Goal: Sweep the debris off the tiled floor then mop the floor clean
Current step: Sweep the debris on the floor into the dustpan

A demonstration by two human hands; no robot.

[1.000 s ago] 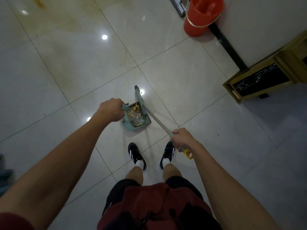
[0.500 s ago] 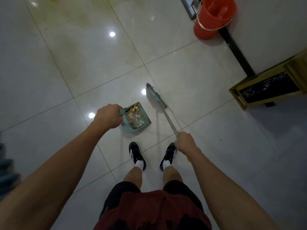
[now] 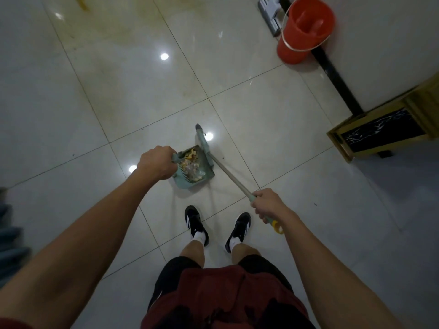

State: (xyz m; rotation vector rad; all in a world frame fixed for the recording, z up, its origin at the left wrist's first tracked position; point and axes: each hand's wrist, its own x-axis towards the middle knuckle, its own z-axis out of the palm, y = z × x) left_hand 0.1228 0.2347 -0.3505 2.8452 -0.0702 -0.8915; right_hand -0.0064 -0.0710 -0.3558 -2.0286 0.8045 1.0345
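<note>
A teal dustpan [image 3: 206, 172] rests on the glossy tiled floor [image 3: 95, 129] in front of my feet, filled with yellowish scraps and clear wrappers [image 3: 192, 167]. My left hand [image 3: 156, 165] grips its upright handle. My right hand [image 3: 267, 204] grips the long broom handle [image 3: 231, 178] near its yellow end loop. The teal broom head [image 3: 204, 143] lies against the dustpan's right edge. Yellowish-brown stains [image 3: 133, 27] spread over the tiles farther ahead.
A red bucket [image 3: 303, 29] stands at the top right by the wall, with a grey flat mop head [image 3: 269, 14] beside it. A gold-and-black cabinet [image 3: 382, 134] juts in at the right. My black shoes [image 3: 196, 224] stand just behind the dustpan.
The broom head swung back left from the open floor to the dustpan's right edge. The dustpan and my left hand stayed where they were.
</note>
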